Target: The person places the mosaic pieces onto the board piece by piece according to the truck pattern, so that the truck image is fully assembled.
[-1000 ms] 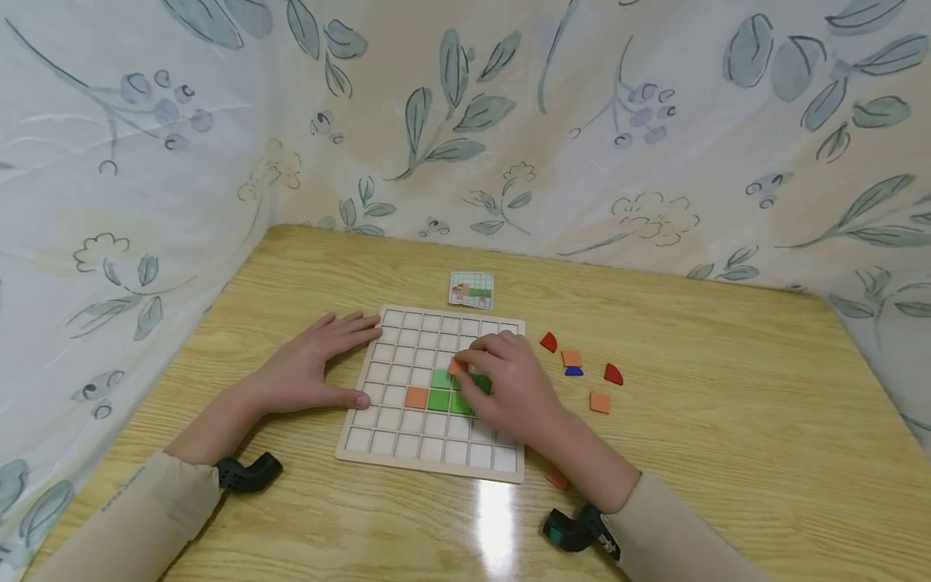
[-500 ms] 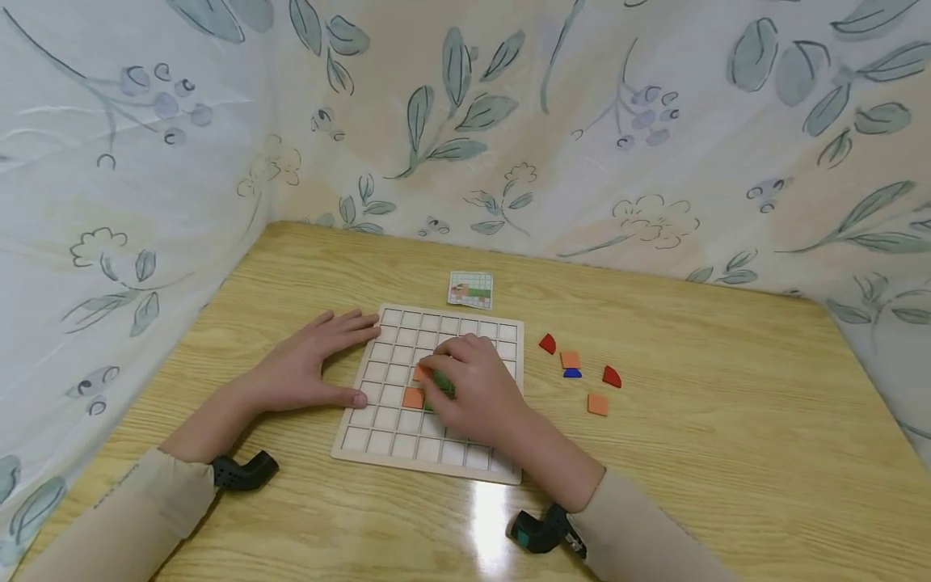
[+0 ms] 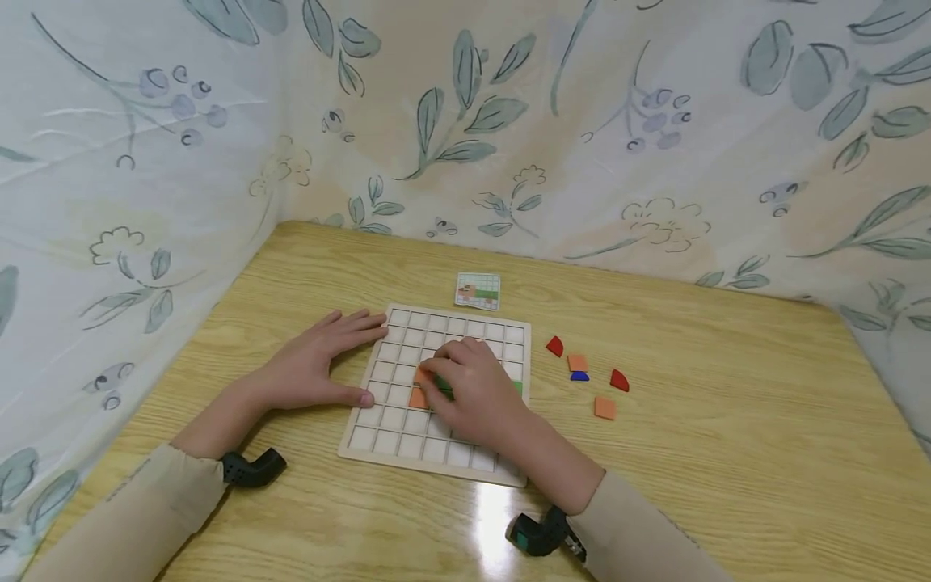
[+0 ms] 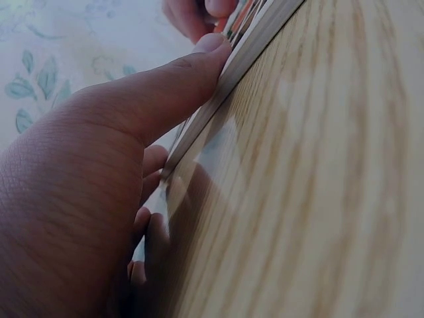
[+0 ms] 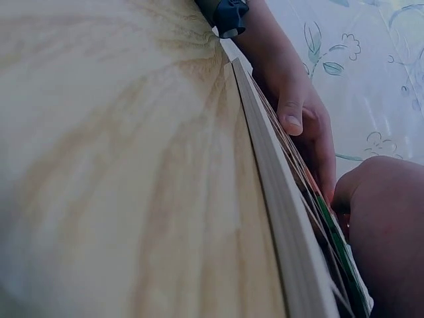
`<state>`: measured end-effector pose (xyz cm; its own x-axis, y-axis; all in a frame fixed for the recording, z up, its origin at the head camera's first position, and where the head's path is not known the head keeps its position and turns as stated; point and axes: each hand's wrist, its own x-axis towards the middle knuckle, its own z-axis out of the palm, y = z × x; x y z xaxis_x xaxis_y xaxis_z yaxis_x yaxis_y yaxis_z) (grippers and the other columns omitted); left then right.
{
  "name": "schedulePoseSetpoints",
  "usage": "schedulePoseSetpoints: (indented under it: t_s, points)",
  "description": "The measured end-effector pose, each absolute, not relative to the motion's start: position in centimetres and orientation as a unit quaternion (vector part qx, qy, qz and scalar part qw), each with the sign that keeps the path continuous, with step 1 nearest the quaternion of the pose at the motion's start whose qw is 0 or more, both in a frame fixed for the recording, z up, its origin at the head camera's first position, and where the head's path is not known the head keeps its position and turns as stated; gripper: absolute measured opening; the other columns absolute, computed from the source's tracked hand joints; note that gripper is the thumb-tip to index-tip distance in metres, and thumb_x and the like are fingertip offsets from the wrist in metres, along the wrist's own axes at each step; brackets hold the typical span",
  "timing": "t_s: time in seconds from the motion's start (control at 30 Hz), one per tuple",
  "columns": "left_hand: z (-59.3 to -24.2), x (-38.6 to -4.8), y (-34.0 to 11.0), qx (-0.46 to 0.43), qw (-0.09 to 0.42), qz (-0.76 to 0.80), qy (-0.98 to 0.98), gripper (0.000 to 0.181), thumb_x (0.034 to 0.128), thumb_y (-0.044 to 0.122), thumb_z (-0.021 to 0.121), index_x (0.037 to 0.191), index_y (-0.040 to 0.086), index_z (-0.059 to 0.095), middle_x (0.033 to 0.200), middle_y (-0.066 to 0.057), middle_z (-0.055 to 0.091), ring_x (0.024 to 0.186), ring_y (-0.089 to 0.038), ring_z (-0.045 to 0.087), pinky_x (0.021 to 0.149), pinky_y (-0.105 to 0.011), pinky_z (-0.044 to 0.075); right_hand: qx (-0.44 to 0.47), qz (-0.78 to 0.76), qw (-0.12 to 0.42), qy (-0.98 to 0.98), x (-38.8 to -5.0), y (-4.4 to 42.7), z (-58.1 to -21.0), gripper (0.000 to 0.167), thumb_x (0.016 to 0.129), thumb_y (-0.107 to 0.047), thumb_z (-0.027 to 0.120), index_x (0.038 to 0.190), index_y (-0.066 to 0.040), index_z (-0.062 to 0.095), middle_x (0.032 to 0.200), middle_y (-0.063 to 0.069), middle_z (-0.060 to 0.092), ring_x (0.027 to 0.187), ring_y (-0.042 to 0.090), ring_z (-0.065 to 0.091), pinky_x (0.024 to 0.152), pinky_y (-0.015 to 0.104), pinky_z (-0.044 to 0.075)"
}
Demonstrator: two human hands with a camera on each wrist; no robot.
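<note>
On the wooden surface (image 3: 727, 404), rested outspread left hand (image 3: 313, 364) against grid board (image 3: 387, 438). Pinched orange tile (image 3: 420, 377) in right hand (image 3: 476, 396), with red pieces (image 3: 619, 381) to its right.

You are using two hands, one left hand (image 3: 309, 372) and one right hand (image 3: 476, 392), and wearing two wrist cameras (image 3: 254, 469). One board (image 3: 393, 418) and one card (image 3: 478, 291) are lying on one table (image 3: 727, 404). Four orange squares (image 3: 604, 408) are showing: two by your right hand, two loose. Two red wedges (image 3: 619, 380) and one blue piece (image 3: 579, 377) are lying loose too. Green pieces (image 3: 517, 387) are showing, but your right hand is hiding their number.
</note>
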<state>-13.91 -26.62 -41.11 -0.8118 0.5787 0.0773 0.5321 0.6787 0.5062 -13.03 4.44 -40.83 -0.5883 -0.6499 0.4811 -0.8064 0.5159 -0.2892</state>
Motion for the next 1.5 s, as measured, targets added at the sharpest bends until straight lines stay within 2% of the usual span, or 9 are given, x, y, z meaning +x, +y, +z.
schedulePoseSetpoints:
  t_s: [0.87, 1.5]
  points:
    - [-41.1, -13.7, -27.0, 0.299, 0.049, 0.257, 0.918, 0.103, 0.0866, 0.066, 0.086, 0.169, 0.019, 0.045, 0.178, -0.003, 0.033, 0.166, -0.032, 0.023, 0.136, -0.055, 0.008, 0.416, 0.24, 0.124, -0.868, -13.1, 4.1, -41.0, 0.015, 0.103, -0.021, 0.076, 0.111, -0.011, 0.084, 0.107, 0.001, 0.073, 0.103, 0.022, 0.066, 0.1, 0.041, 0.055]
    - [-41.0, -14.0, -26.4, 0.301, 0.051, 0.254, 0.918, 0.105, 0.0866, 0.068, 0.084, 0.17, 0.019, 0.043, 0.178, -0.001, 0.032, 0.167, -0.031, 0.021, 0.136, -0.055, 0.007, 0.409, 0.234, 0.149, -0.869, -12.9, 5.6, -40.4, 0.021, 0.102, -0.02, 0.076, 0.115, -0.007, 0.084, 0.11, 0.005, 0.075, 0.105, 0.025, 0.068, 0.099, 0.042, 0.055]
